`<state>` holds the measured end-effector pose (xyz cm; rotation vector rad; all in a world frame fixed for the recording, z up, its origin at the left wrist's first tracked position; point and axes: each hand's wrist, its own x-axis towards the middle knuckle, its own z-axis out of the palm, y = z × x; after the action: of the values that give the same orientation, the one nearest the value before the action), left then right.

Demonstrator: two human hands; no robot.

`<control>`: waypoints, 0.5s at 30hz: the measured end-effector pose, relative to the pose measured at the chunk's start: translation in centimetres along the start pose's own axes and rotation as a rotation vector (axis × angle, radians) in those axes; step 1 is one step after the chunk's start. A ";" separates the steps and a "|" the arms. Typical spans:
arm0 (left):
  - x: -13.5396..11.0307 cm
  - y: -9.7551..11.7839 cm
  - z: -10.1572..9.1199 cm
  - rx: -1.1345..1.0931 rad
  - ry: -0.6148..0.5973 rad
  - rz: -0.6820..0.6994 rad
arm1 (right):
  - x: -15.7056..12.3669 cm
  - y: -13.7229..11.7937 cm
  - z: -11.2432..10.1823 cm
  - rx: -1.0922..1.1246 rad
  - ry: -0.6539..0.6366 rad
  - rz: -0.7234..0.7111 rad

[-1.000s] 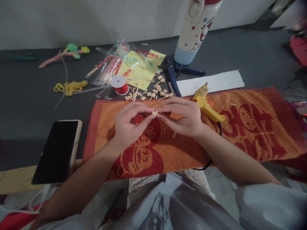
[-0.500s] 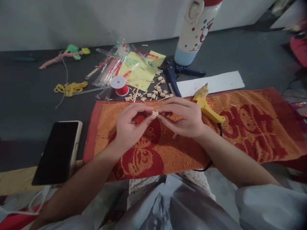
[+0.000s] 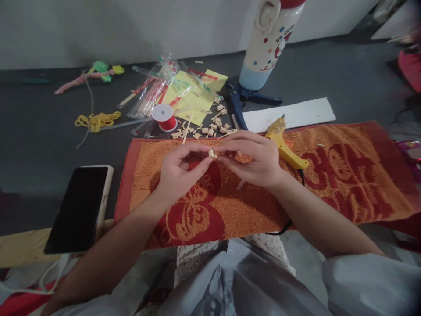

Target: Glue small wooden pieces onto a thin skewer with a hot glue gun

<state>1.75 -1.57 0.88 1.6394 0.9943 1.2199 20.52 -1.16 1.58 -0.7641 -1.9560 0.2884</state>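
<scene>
Both my hands meet above an orange and red towel (image 3: 345, 175). My left hand (image 3: 179, 171) and my right hand (image 3: 255, 158) pinch a small cluster of glued wooden bits (image 3: 212, 153) between their fingertips. Something red shows under my left palm; I cannot make it out. A yellow glue gun (image 3: 284, 147) lies on the towel just right of my right hand, its black cord running under my wrist.
Behind the towel lie several cut wooden bits (image 3: 213, 125), a red thread spool (image 3: 164, 116), blue pliers (image 3: 238, 103), a yellow sheet with plastic packets (image 3: 184, 90), a white strip (image 3: 289, 114) and a dotted bottle (image 3: 266, 44). A phone (image 3: 80, 206) lies at left, yellow string (image 3: 97, 119) beyond it.
My fingers have turned the small wooden cluster a little and lifted it slightly. My left fingers have spread somewhat. Everything else lies as before.
</scene>
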 end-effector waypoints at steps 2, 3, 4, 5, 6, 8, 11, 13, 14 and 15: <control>0.1 0.1 -0.1 0.023 -0.006 0.047 | 0.1 -0.1 -0.1 0.083 -0.014 0.103; 0.1 0.1 -0.2 0.036 -0.010 0.073 | 0.1 -0.2 -0.1 0.124 -0.023 0.150; 0.2 0.2 -0.3 0.049 -0.010 0.099 | 0.1 -0.1 -0.1 0.165 -0.033 0.190; 0.2 0.2 -0.3 0.063 -0.009 0.122 | 0.1 -0.1 -0.1 0.206 -0.041 0.220; 0.3 0.2 -0.4 0.076 -0.006 0.145 | 0.1 0.0 -0.1 0.247 -0.047 0.242; 0.4 0.1 -0.5 0.102 -0.006 0.198 | 0.1 0.0 0.0 0.319 -0.061 0.267; 0.4 -0.1 -0.5 0.144 -0.023 0.296 | 0.1 0.0 0.1 0.381 -0.058 0.296; 0.3 -0.2 -0.6 0.172 -0.030 0.341 | 0.2 0.0 0.2 0.389 -0.054 0.313; 0.3 -0.2 -0.6 0.180 -0.035 0.345 | 0.2 -0.1 0.2 0.382 -0.050 0.314; 0.2 -0.2 -0.6 0.179 -0.039 0.338 | 0.2 -0.1 0.2 0.368 -0.045 0.310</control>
<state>1.18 -1.19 0.85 2.0255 0.8433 1.3421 20.24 -1.11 1.66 -0.8171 -1.7506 0.8334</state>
